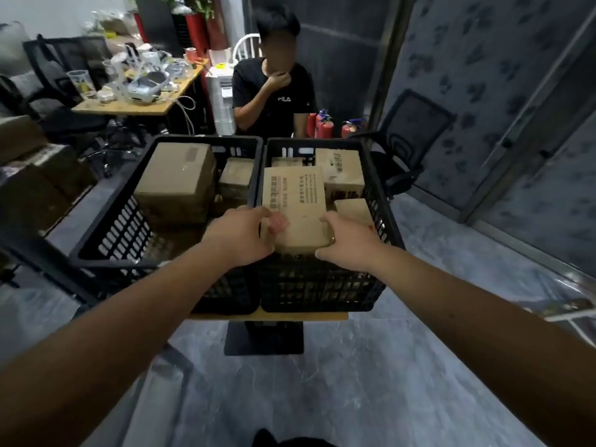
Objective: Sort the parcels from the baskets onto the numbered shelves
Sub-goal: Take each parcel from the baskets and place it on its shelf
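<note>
In the head view, two black plastic baskets with slotted lattice walls stood side by side on a small wooden table (335,316) at the centre of the frame. The left basket (113,227) held a large plain cardboard box (175,179) and a smaller box (237,175) behind it. The right basket (383,221) was packed with several brown cartons.

A flat rectangular cardboard parcel (295,204) with dark printed lettering sat at the near left of the right basket, its near end raised above the rim. The left hand (240,241) gripped its near left corner, fingers curled round the edge. The right hand (346,243) held the near right corner, thumb on top and fingers wrapped under. A printed carton (342,169) stood behind the parcel.

At upper centre a seated person (274,98) in a black T-shirt faced the baskets. Red fire extinguishers (324,124) stood just beside them. A cluttered wooden desk (135,106) filled the upper left, and a black mesh chair (412,137) stood at right on the grey marbled floor (354,382).
</note>
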Motion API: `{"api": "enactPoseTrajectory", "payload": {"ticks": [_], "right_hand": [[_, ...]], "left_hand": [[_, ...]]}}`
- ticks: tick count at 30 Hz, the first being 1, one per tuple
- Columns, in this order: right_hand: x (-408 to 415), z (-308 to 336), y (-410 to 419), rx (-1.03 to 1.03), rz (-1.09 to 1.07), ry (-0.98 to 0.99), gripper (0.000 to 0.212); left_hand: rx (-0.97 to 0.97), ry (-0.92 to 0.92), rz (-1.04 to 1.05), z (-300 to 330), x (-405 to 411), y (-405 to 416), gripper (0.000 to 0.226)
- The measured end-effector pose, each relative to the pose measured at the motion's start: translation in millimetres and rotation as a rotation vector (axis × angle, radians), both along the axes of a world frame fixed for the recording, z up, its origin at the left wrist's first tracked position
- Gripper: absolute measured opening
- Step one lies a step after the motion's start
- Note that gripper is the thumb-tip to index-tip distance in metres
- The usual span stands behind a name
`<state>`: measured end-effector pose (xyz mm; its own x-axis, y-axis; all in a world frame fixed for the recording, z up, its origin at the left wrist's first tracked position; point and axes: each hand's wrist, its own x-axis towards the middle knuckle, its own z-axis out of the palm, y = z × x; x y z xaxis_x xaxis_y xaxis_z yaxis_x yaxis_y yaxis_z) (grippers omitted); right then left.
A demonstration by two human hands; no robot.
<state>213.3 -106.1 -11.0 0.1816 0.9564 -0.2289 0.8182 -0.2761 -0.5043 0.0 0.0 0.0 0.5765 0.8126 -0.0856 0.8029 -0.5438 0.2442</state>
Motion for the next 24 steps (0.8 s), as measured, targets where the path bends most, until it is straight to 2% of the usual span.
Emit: {"api": "enactPoseTrajectory", "payload": {"ticks": [4, 9, 13, 17, 21, 24], "right_hand": [[-4.9, -4.8, 9.9, -0.002, -0.044, -0.022, 0.091], [-3.8, -14.1, 23.0, -0.010, -0.076, 0.024, 0.119], [3.6, -24.7, 31.9, -0.005, -0.072, 0.079, 0.131], [10.5, -32.1, 35.0, 0.043, -0.075, 0.131, 0.133], [28.7, -34.4, 40.7, 0.085, -0.100, 0.265, 0.128], [42.3, -29.0, 43.0, 0.178, -0.134, 0.434, 0.116]], "left_hand": [[-0.028, 0.048, -0.066, -4.9, -3.1, 25.4, 0.092], [-0.122, -0.007, -0.137, -19.6, -0.2, 44.8, 0.115], [-0.148, -0.071, -0.127, -37.7, 3.0, 49.0, 0.125], [-0.200, -0.272, -0.065, -53.5, 4.9, 47.2, 0.122], [-0.170, -0.362, -0.026, -60.2, 5.1, 45.7, 0.106], [-0.311, -0.630, 0.037, -57.0, 7.7, 44.7, 0.092]]}}
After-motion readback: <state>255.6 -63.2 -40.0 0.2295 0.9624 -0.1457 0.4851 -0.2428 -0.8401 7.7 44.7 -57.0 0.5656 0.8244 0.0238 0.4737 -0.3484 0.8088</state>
